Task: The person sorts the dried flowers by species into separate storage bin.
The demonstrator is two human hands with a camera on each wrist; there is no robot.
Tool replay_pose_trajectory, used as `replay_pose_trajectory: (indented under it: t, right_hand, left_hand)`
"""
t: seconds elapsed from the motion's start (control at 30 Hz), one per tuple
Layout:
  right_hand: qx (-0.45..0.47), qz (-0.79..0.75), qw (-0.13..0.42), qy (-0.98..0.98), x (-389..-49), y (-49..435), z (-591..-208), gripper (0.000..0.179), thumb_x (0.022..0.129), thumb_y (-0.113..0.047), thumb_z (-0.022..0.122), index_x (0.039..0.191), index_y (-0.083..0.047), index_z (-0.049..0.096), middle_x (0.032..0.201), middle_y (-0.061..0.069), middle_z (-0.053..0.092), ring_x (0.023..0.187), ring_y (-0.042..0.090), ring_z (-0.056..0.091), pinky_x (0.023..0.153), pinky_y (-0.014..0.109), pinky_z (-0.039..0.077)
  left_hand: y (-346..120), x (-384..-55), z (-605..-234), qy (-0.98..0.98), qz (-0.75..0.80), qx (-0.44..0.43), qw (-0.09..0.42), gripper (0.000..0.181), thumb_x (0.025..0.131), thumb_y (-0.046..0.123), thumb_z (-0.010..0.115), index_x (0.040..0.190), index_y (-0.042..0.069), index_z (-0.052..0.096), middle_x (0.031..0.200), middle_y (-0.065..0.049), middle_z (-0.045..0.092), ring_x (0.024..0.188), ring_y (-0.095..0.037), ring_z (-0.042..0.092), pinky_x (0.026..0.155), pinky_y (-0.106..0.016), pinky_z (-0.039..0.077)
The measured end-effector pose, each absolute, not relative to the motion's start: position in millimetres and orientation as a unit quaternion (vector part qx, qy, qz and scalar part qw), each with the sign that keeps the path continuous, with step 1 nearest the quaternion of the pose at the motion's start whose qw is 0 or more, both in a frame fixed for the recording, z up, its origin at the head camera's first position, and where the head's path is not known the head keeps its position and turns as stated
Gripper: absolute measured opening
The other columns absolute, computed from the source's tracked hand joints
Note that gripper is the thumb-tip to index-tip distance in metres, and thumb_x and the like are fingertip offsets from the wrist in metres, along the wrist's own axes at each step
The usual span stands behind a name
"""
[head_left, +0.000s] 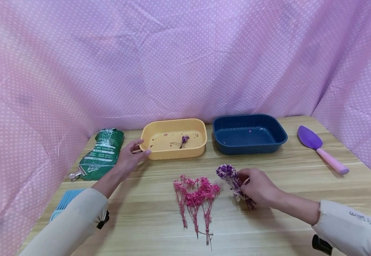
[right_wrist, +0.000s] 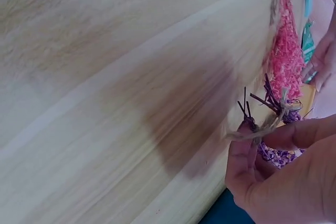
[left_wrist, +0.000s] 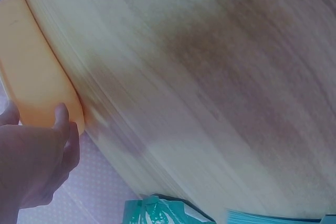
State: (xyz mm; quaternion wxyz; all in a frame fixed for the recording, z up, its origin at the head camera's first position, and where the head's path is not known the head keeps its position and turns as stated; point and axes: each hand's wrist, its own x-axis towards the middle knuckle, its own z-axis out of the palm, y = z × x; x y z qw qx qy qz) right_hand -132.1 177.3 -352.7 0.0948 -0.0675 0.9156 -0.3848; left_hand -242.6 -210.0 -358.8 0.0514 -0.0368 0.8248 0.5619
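My right hand [head_left: 258, 186] pinches the stems of a bunch of dried purple flowers [head_left: 227, 173] just above the table, heads toward the trays. Twine [right_wrist: 270, 128] ties its stems in the right wrist view. At the near left corner of the yellow tray [head_left: 177, 154], my left hand [head_left: 130, 156] rests with fingers spread, touching its outside; the left wrist view shows the hand [left_wrist: 39, 156] there too. A small purple sprig [head_left: 184, 139] and loose bits lie inside that tray. Bunches of dried pink flowers [head_left: 196, 193] lie left of my right hand.
A navy tray [head_left: 251, 148] with a few specks stands right of the yellow one. Far right lies a purple spatula with a pink handle [head_left: 323, 149]. On the left are a green bag [head_left: 103, 153] with a metal clip [head_left: 78, 173] and a light-blue ridged object [head_left: 65, 202].
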Motion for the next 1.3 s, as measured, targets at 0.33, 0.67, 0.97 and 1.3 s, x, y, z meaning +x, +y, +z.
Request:
replay_pose_trajectory:
  t: [0.33,0.67,0.97,1.3]
  right_hand:
    - [-0.078,-0.410,0.077,0.906,-132.6,175.6,-348.9,0.047,0.082,0.010,0.062,0.127,0.010,0.051,0.077,0.004,0.060,0.071,0.015,0.055,0.067,0.029,0.051]
    - [-0.030,-0.500,0.159,0.851,-128.1,177.1,-349.5,0.006,0.085,0.000,0.070,0.087,0.003,0.066,0.070,0.005,0.060,0.062,0.015,0.052,0.049,0.025,0.046]
    - [-0.051,-0.562,0.167,0.809,-134.3,182.0,-339.3,0.021,0.087,-0.003,0.068,0.105,0.008,0.066,0.082,0.015,0.070,0.073,0.025,0.068,0.066,0.038,0.060]
    - [-0.047,-0.614,0.163,0.771,-156.0,174.6,-322.7,0.022,0.088,-0.002,0.067,0.107,0.008,0.067,0.087,0.015,0.072,0.075,0.019,0.069,0.069,0.040,0.060]
  left_hand:
    - [-210.4,-241.8,-358.3,0.824,0.564,-0.036,0.052,0.068,0.091,0.020,0.068,0.147,0.004,0.033,0.142,-0.022,0.040,0.129,-0.031,0.045,0.095,-0.028,0.050]
    - [-209.6,-241.4,-356.5,0.823,0.564,-0.038,0.055,0.068,0.091,0.020,0.068,0.147,0.004,0.033,0.143,-0.022,0.039,0.129,-0.031,0.046,0.097,-0.031,0.049]
    - [-210.5,-240.9,-356.5,0.822,0.566,-0.037,0.055,0.069,0.091,0.020,0.068,0.148,0.005,0.032,0.143,-0.022,0.039,0.130,-0.032,0.045,0.097,-0.031,0.049]
    - [-209.8,-243.1,-357.1,0.821,0.567,-0.038,0.052,0.069,0.090,0.020,0.069,0.147,0.005,0.033,0.143,-0.022,0.039,0.129,-0.032,0.046,0.094,-0.030,0.050]
